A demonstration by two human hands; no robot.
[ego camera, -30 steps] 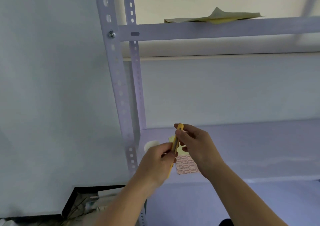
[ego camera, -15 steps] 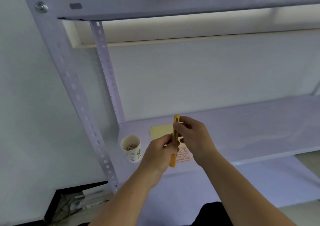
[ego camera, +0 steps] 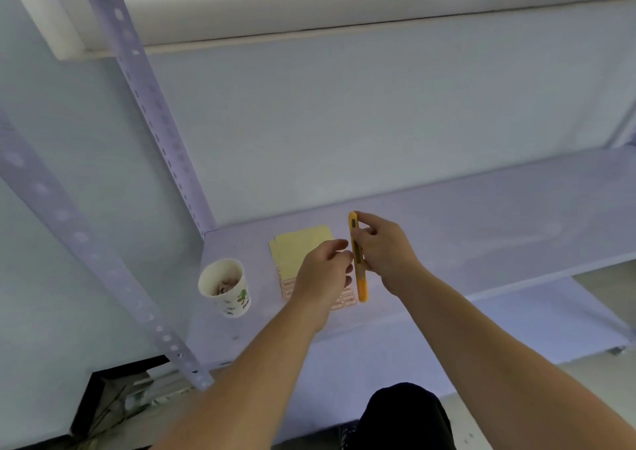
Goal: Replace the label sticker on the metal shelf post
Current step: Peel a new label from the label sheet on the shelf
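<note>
Fingers (ego camera: 369,232) of the right hand (ego camera: 387,253) pinch a yellow cutter (ego camera: 361,286) upright. The left hand (ego camera: 321,275) curls loosely beside it, grip unclear. Beneath them the label sheet (ego camera: 348,301) lies near the front edge of the shelf (ego camera: 481,215). The shelf post (ego camera: 86,243) stands well left, with open shelf to their right.

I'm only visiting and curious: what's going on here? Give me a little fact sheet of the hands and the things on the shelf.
Right hand: grips a yellow utility knife, held roughly upright above the shelf
Left hand: fingers curled beside the knife; contact unclear
Shelf: pale board carrying the items
Paper cup: upright, left of the hands, small scraps inside
Yellow sheet: flat, partly behind the left hand
Label sheet: pink-bordered stickers, mostly hidden
Front post: perforated metal, left of the cup
</note>
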